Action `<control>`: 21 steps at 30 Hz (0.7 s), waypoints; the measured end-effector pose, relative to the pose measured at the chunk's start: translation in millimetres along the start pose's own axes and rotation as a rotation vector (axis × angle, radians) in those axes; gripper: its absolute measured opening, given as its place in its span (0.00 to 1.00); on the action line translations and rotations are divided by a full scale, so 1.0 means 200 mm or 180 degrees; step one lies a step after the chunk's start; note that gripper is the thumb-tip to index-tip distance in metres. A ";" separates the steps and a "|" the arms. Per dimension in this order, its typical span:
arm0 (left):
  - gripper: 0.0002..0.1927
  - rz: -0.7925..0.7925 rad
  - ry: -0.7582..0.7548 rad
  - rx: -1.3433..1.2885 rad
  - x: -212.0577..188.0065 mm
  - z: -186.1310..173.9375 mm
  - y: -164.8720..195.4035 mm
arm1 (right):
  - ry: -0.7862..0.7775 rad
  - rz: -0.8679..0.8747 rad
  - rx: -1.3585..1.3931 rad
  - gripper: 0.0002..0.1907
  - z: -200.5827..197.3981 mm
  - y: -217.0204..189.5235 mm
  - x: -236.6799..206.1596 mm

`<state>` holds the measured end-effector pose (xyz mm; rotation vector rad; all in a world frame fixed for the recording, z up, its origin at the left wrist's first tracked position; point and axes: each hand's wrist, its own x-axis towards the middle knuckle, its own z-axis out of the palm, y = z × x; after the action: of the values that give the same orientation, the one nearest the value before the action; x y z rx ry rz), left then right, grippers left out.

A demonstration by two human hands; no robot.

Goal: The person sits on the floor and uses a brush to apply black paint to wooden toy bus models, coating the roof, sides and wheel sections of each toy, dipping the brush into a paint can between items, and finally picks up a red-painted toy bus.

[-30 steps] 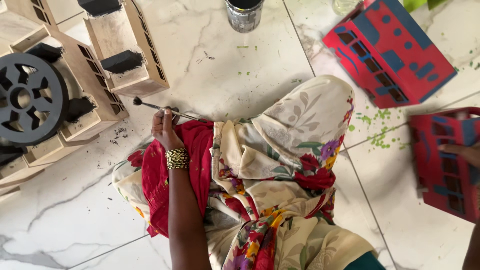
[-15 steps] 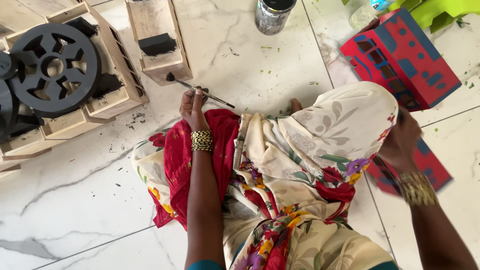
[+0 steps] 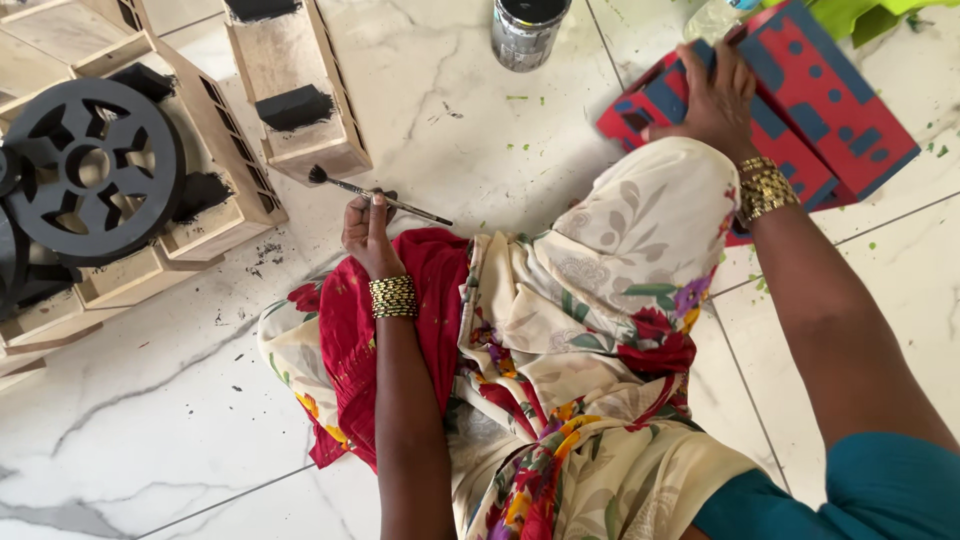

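My left hand (image 3: 366,232) rests by my knee and grips a thin paintbrush (image 3: 380,196) with a black bristle tip pointing left. My right hand (image 3: 718,98) reaches forward over my knee and holds the edge of a red and blue painted wooden piece (image 3: 820,105), which leans on a second red and blue piece (image 3: 640,105) beneath it. I sit on the white marble floor (image 3: 150,400), and a floral cream and red cloth (image 3: 560,330) covers my legs.
Unpainted wooden frames with black patches (image 3: 300,100) lie at the upper left, one carrying a black wheel-shaped cutout (image 3: 92,170). A paint tin (image 3: 528,32) stands at the top centre. Green specks dot the floor, and a green object (image 3: 860,12) sits at the top right.
My right hand has moved up from beside my knee and taken hold of the red and blue piece. The view has shifted so the wooden frames lie further left. My left hand keeps the brush.
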<state>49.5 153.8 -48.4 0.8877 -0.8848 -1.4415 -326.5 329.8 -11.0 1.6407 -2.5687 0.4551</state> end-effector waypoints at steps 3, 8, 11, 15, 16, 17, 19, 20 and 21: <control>0.03 0.0061 -0.0008 0.0167 -0.01 0.00 -0.02 | -0.0116 0.0255 -0.0167 0.61 -0.02 0.00 0.03; 0.03 0.0091 0.0034 0.0219 -0.02 -0.02 -0.02 | -0.0446 0.1015 -0.0014 0.62 -0.07 0.02 0.04; 0.03 0.0054 0.0044 0.0216 -0.03 -0.03 -0.02 | -0.0572 0.1297 0.0026 0.62 -0.07 0.04 0.02; 0.03 0.0110 -0.0086 0.0092 -0.06 -0.05 -0.01 | -0.0498 0.1422 -0.0050 0.65 -0.10 0.11 -0.01; 0.03 0.0112 -0.0103 0.0072 -0.07 -0.06 0.00 | -0.0489 0.1445 -0.0066 0.66 -0.11 0.13 -0.02; 0.03 0.0108 -0.0118 0.0056 -0.08 -0.08 0.00 | -0.0484 0.1503 -0.0081 0.66 -0.13 0.15 -0.03; 0.03 0.0054 -0.0162 0.0115 -0.09 -0.11 0.02 | -0.0456 0.1587 -0.0113 0.67 -0.14 0.19 -0.02; 0.03 0.0032 -0.0175 0.0130 -0.09 -0.12 0.02 | -0.0487 0.1554 -0.0161 0.66 -0.14 0.19 -0.01; 0.03 -0.0037 -0.0189 0.0156 -0.09 -0.12 0.01 | -0.0524 0.1524 -0.0214 0.66 -0.12 0.16 -0.01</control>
<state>73.6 171.2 -55.7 0.8916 -0.9643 -1.4679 -357.4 351.2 4.0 1.0712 -3.0617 0.2568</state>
